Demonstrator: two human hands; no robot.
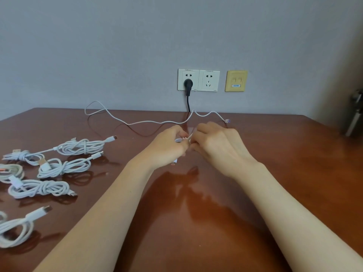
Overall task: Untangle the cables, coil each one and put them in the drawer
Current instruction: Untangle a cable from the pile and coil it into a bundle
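A long white cable [149, 122] trails loose across the back of the brown table [275, 173], its far plug [227, 120] lying at the right. My left hand [169, 146] grips a small coil of this cable, with one connector [174, 162] hanging below the palm. My right hand [218, 146] pinches the cable just beside the left hand. Several coiled white cables lie at the left: one [82, 147] at the back, one [62, 167] below it, one [39, 188] nearer, one [17, 228] at the front edge. No drawer is in view.
Wall sockets [198, 80] sit above the table's back edge, with a black plug and cord [188, 89] hanging down behind the table. A yellowish data outlet [236, 81] is to their right. A metal object [355, 114] stands at the far right.
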